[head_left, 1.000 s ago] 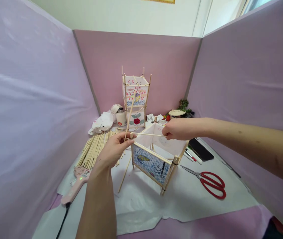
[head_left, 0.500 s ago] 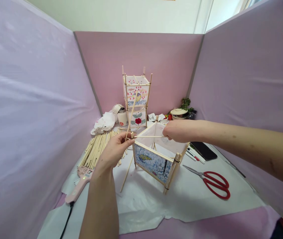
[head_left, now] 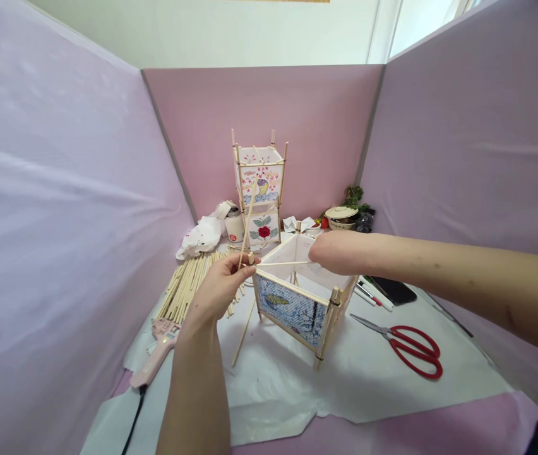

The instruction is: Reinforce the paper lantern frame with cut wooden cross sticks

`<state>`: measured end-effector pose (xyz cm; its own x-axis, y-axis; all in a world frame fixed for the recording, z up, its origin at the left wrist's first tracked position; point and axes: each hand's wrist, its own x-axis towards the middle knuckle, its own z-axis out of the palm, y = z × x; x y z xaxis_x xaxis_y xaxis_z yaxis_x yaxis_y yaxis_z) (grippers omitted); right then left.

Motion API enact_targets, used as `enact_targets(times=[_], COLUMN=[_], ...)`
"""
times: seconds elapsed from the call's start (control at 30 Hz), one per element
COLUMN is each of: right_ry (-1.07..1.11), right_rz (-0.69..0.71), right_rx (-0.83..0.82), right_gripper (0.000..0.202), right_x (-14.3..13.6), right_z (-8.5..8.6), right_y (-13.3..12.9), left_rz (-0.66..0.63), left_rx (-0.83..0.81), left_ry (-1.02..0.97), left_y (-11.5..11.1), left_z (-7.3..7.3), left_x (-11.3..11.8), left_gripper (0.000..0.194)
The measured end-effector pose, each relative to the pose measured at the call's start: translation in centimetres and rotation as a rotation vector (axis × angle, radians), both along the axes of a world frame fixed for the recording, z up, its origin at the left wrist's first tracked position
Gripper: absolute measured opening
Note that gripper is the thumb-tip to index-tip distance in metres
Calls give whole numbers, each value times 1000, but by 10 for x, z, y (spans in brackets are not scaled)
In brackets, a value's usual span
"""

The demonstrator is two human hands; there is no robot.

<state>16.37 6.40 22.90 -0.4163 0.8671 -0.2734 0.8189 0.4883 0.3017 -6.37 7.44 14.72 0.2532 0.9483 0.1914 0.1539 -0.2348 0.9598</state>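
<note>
A box-shaped lantern frame (head_left: pixel 292 309) of wooden sticks stands on the table, its white panels drawn with blue patterns. My left hand (head_left: pixel 219 287) is closed at its left corner post, thumb and fingers pinching there. A wooden stick (head_left: pixel 249 221) slants up from between those fingers. Across the frame's open top runs a thin stick (head_left: pixel 282 263), from the left corner to my right hand (head_left: pixel 333 251). That hand is closed at the stick's far end over the back panel, its fingertips mostly hidden.
Behind stands a taller two-tier lantern (head_left: pixel 262 183). Bundled sticks (head_left: pixel 186 284) and a pink glue gun (head_left: pixel 155 360) with a black cord lie left. Right are red-handled scissors (head_left: pixel 413 344), pens (head_left: pixel 373 297) and a black phone (head_left: pixel 394 291). A jar (head_left: pixel 233 226) and lidded bowl (head_left: pixel 342 218) stand behind.
My right hand has turned slightly, so its fingers show less, and the thin stick's right end sits a little lower. My left hand stays at the corner. The whole view has shifted slightly.
</note>
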Motion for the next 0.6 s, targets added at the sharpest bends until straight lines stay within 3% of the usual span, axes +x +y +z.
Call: enact_targets(times=[0.17, 0.5, 0.6], right_ry=[-113, -64, 35], right_rz=[38, 60, -13], right_rx=[-32, -19, 4], right_gripper=[23, 23, 20], right_x=[-2, 2, 4], right_z=[0, -7, -9], right_y=[-1, 6, 6], left_rz=[-6, 9, 57], left_rx=[-1, 15, 19], left_ry=[14, 67, 120], left_y=[0, -3, -6], left_z=[1, 3, 6], left_x=[0, 1, 4], left_gripper=[25, 28, 27])
